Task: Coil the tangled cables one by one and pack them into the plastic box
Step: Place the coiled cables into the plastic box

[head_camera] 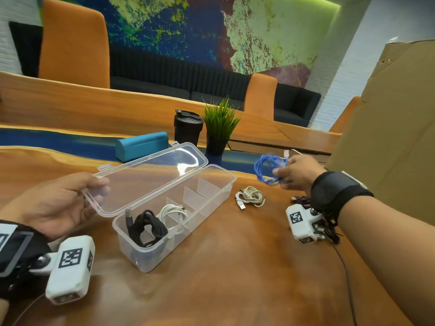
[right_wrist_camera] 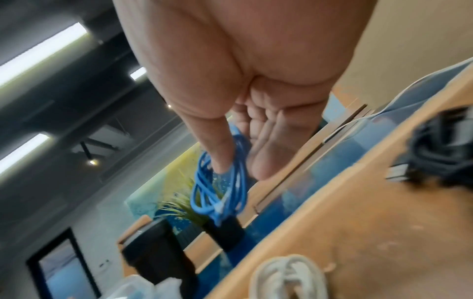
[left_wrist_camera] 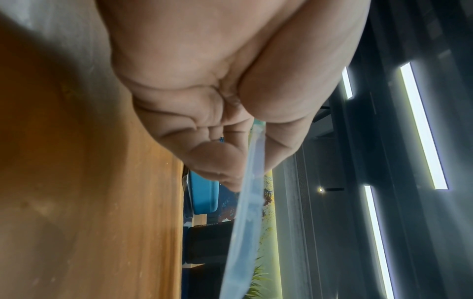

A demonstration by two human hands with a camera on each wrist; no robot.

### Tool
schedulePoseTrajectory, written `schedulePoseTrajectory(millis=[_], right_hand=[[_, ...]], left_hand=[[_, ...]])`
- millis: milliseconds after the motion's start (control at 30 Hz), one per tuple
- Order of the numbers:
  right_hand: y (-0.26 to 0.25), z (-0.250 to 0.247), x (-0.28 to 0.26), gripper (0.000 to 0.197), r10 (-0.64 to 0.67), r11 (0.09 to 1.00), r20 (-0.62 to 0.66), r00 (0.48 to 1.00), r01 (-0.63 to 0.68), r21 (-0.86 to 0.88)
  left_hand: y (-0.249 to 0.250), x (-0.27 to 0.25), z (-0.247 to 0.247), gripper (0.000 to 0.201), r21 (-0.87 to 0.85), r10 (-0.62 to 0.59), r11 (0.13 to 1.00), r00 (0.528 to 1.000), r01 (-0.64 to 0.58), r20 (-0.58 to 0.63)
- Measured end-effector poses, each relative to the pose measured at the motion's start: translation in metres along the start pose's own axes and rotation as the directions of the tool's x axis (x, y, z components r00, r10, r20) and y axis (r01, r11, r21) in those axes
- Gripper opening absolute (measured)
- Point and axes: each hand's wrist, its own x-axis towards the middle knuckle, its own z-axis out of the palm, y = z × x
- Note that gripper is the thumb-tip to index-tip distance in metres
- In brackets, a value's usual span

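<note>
A clear plastic box (head_camera: 213,196) with dividers stands open mid-table. A coiled black cable (head_camera: 147,228) fills its nearest compartment and a coiled white cable (head_camera: 173,215) the one behind it. My left hand (head_camera: 58,203) pinches the near corner of the raised clear lid (head_camera: 150,175); the lid's edge (left_wrist_camera: 252,182) shows between thumb and fingers. To the right, above the table, my right hand (head_camera: 296,174) grips a coiled blue cable (head_camera: 269,169), the same blue cable (right_wrist_camera: 222,190) hanging from my thumb and fingers. A white cable bundle (head_camera: 250,196) lies loose beside the box.
A dark cable (head_camera: 301,199) lies by my right wrist. A teal case (head_camera: 141,144), a black tumbler (head_camera: 188,128) and a potted plant (head_camera: 219,128) stand behind the box. A tall cardboard sheet (head_camera: 388,128) rises at the right. Orange chairs line the far side.
</note>
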Motion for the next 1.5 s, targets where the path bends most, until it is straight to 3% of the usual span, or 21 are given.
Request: schedulePoseTrajectory(millis=[133,267,333,400,500,567,633,667,800,1133,1200,1300,1433,1500], right_hand=[[-0.042,0.019,-0.017,0.030,-0.231,0.969,0.038,0.972,0.226,0.102],[-0.062,0.059,-0.020,0.032,-0.339,0.920,0.160,0.927,0.362,-0.152],[-0.062,0.077,-0.017,0.027,-0.378,0.835,0.187,0.907,0.421,-0.355],[-0.060,0.089,-0.017,0.029,-0.414,0.680,0.226,0.881,0.465,-0.566],[-0.062,0.096,-0.021,0.033,-0.360,0.524,0.340,0.869,0.490,-0.696],[-0.067,0.095,-0.022,0.036,-0.300,0.595,0.382,0.874,0.484,-0.642],[-0.070,0.094,-0.020,0.035,-0.335,0.692,0.352,0.874,0.482,-0.538],[-0.071,0.095,-0.018,0.031,-0.367,0.696,0.329,0.870,0.491,-0.524],[-0.068,0.104,-0.013,0.020,-0.347,0.604,0.332,0.877,0.480,-0.636],[-0.070,0.109,-0.015,0.037,-0.241,0.298,0.481,0.843,0.536,-0.790],[-0.075,0.107,-0.016,0.043,-0.210,0.301,0.485,0.849,0.528,-0.794],[-0.080,0.104,-0.013,0.041,-0.305,0.373,0.450,0.839,0.540,-0.755],[-0.076,0.103,-0.012,0.026,-0.335,0.298,0.477,0.813,0.572,-0.765],[-0.075,0.096,-0.009,0.025,-0.317,0.368,0.478,0.819,0.571,-0.734]], left_hand=[[0.003,-0.005,0.000,0.016,0.011,0.003,1.000,0.999,-0.003,0.039],[0.004,-0.008,0.000,0.018,-0.007,0.007,1.000,0.998,-0.006,0.055],[0.005,-0.008,0.000,0.018,-0.015,-0.002,1.000,0.998,0.002,0.061],[0.005,-0.007,-0.001,0.014,-0.017,0.003,1.000,0.999,-0.003,0.054],[0.004,-0.005,-0.002,0.004,-0.020,0.002,1.000,0.999,-0.001,0.035],[0.004,-0.003,-0.004,0.007,-0.019,0.007,1.000,1.000,-0.006,0.030],[0.003,-0.002,-0.004,0.008,-0.017,0.010,1.000,1.000,-0.009,0.027],[0.003,-0.002,-0.004,0.008,-0.019,0.011,1.000,1.000,-0.011,0.027],[0.003,-0.003,-0.003,0.006,-0.025,0.014,1.000,0.999,-0.013,0.042],[0.003,-0.008,-0.001,0.009,-0.007,0.057,0.998,0.998,-0.057,0.017],[0.003,-0.008,-0.001,0.008,-0.004,0.062,0.998,0.998,-0.062,0.007],[0.004,-0.007,-0.002,0.006,-0.019,0.053,0.998,0.999,-0.053,-0.009],[0.004,-0.003,-0.004,0.002,-0.027,0.051,0.998,0.999,-0.051,-0.014],[0.004,-0.003,-0.004,0.004,-0.024,0.059,0.998,0.998,-0.059,-0.019]])
